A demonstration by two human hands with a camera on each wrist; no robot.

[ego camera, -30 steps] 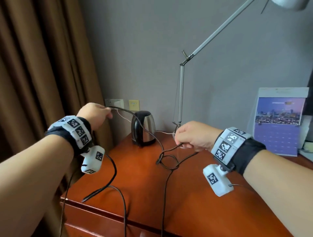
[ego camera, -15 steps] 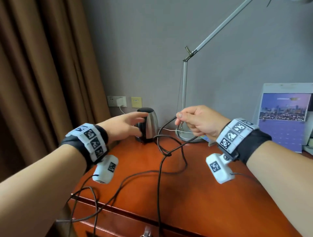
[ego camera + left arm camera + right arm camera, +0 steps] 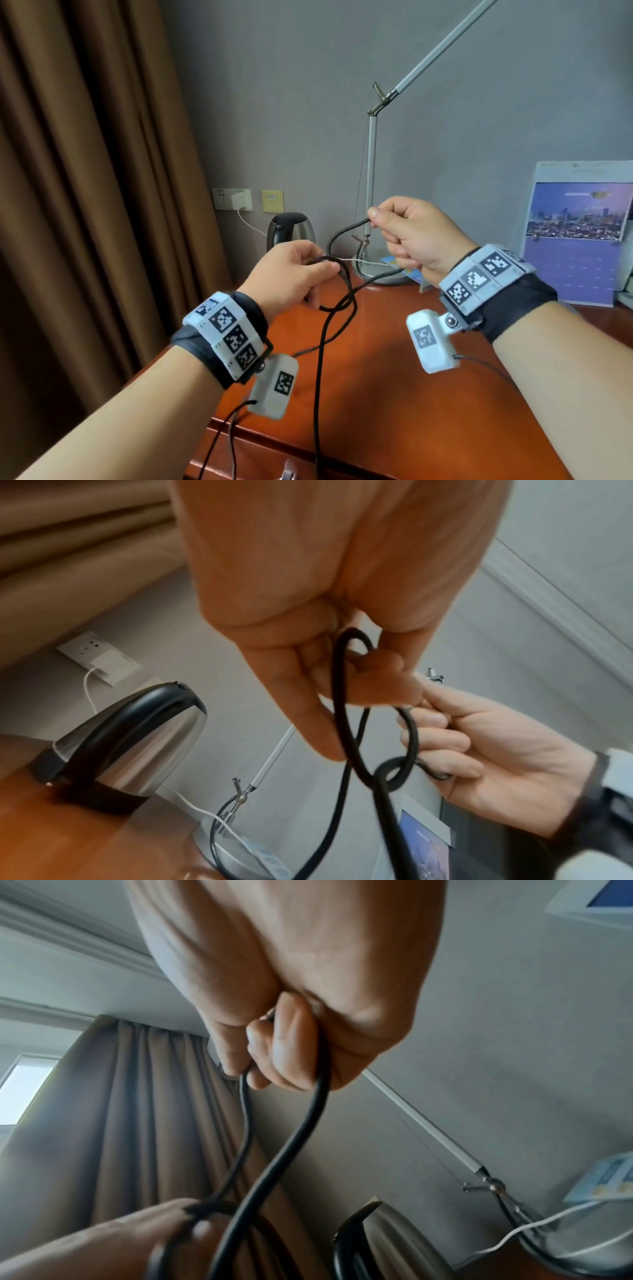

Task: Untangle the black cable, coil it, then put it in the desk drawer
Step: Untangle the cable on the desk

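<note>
Both hands raised over desk (image 3: 394,394): left hand (image 3: 287,274) pinches a loop of black cable (image 3: 337,301) w/ knot below; right hand (image 3: 416,236) clamped on 2 strands; rest hangs past desk front

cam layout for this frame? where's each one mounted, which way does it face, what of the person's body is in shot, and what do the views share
Head: on the head, facing forward and down over the desk; both forearms, left hand and right hand show, each with a grip on the black cable.
Left wrist: under the left wrist, facing along the palm toward kettle and wall; left fingers and the right hand show.
Right wrist: under the right wrist, tilted up toward curtain and ceiling; right fingers and left fingertips show.
Shared: cable, both hands, kettle.
</note>
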